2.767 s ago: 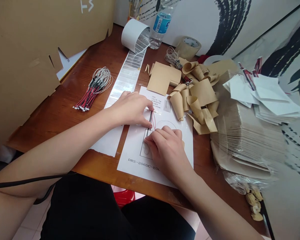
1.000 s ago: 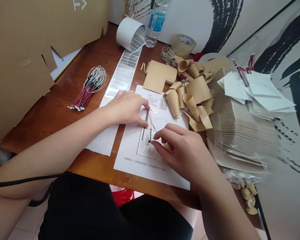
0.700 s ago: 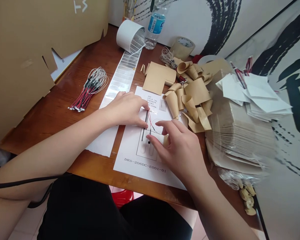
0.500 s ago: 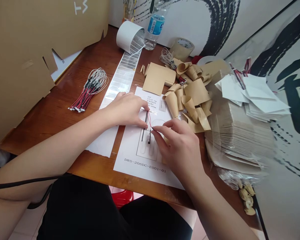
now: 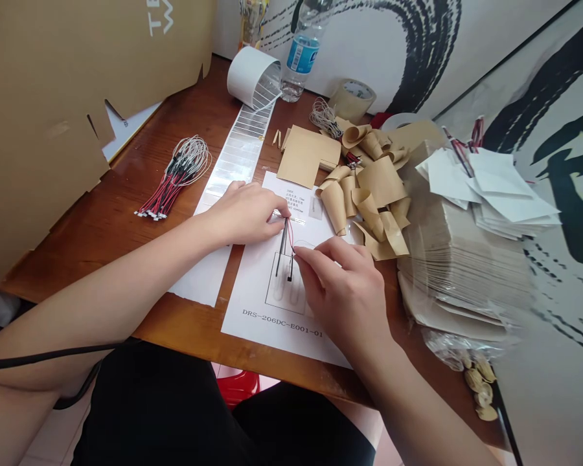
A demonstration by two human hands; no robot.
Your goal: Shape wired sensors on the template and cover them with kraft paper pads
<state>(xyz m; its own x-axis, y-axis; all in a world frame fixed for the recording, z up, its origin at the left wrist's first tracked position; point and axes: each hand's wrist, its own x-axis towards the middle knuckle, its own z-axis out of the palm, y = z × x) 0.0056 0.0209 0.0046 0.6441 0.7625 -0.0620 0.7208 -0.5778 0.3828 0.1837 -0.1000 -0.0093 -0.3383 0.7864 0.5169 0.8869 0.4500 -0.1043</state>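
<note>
A white printed template sheet lies on the wooden table. On it rests a thin red and black wire piece with black sleeved ends. My left hand lies curled on the sheet's upper part, fingertips pressing the wire's top end down. My right hand is closed over the sheet's right half, its fingertips pinching at the red wire near the drawn outline. A small tan piece shows under that palm.
A bundle of red, black and white wires lies at the left beside a white label strip running from its roll. Curled brown paper pieces, a bagged stack of tan sheets, white cards, a water bottle, tape.
My right hand lifted off the sheet, spread its fingers, then came back down and closed on the wire beside the left fingertips. The left hand stayed put.
</note>
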